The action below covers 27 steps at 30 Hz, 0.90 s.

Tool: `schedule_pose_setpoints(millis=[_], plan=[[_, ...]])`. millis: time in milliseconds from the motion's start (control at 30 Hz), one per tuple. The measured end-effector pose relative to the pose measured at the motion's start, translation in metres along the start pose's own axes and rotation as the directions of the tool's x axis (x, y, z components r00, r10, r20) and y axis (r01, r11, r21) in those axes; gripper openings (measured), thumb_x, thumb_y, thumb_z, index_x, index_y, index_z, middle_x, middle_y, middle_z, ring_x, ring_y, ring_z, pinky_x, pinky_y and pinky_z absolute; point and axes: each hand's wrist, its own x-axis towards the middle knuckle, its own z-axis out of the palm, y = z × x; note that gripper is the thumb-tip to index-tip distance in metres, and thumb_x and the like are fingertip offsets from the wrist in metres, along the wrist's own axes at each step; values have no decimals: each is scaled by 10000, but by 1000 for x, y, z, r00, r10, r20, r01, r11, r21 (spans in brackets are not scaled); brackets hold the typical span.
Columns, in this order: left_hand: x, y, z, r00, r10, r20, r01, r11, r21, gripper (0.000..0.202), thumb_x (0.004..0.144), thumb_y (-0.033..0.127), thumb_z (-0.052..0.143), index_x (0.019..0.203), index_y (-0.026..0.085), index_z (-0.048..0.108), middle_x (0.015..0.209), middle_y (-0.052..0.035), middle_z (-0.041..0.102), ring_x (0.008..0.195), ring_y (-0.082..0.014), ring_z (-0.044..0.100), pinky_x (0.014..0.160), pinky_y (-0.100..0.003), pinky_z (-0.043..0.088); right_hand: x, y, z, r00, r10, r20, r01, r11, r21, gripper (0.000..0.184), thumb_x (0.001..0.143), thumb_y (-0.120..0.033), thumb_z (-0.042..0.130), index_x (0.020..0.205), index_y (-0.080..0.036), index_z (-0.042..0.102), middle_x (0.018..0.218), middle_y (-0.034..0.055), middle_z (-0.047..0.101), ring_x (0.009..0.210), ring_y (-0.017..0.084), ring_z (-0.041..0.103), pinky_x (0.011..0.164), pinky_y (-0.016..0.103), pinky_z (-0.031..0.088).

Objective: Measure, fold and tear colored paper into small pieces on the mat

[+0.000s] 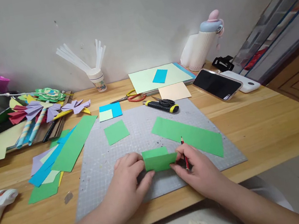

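Observation:
A small green sheet of paper (159, 162), bent over lengthwise, is held between my hands above the grey cutting mat (108, 189). My left hand (130, 176) grips its left end, thumb below and fingers behind. At the right end, my right hand (194, 165) pinches the paper with thumb and forefinger. A dark red pencil (185, 154) is tucked upright in that same hand, tip pointing away. Beyond it a long green paper strip (189, 135) lies aslant on the mat. A green paper square (116, 132) rests at the mat's upper left.
Along the mat's far edge lie a utility knife (161, 106), scissors (128, 98) and blue paper (116, 109). Paper scraps (70, 152) and paper flowers (43, 112) are on the left. Farther back stand a cup of white sticks (96, 78), a phone (217, 83) and a bottle (203, 45).

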Motion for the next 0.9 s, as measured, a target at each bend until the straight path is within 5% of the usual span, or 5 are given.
schedule_pose_setpoints(millis=[300,433,567,767,900], plan=[[6,-2,3,983,-120,-141,136,984,112,179,840,307,572,717,186,524,803,-12,547,802,-195,504,729,-360,344,15,-9,8,999,7,-47,-13,992,-129,174,817,-171,568,762,-234,416,672,-25,550,659,180,505,639,308,369],[3,0,1,993,75,-86,-64,991,116,68,886,221,512,890,210,579,918,-32,562,888,-192,499,763,-353,362,16,-10,8,999,29,-26,-32,989,-147,173,813,-164,571,768,-230,418,688,-22,557,675,185,495,645,310,355],[0,0,-1,960,279,1,-275,948,160,282,915,151,459,1048,318,643,1000,-37,574,957,-196,487,791,-358,357,15,-10,7,1000,24,-15,-26,988,-155,163,815,-163,569,776,-228,425,696,-20,560,675,184,491,645,312,349],[-1,-4,0,954,299,11,-297,941,166,355,882,124,505,1112,356,644,1010,-32,574,967,-206,493,799,-356,358,14,-9,8,999,-3,-40,-4,987,-160,132,831,-180,555,797,-227,437,704,-14,557,676,185,497,645,316,363],[-2,-4,0,956,294,24,-293,942,163,350,878,126,513,1110,352,645,1005,-33,568,969,-211,484,801,-360,356,1,-12,4,973,-184,-138,160,973,-165,87,863,-130,472,866,-216,458,776,35,595,730,202,513,678,339,374]])
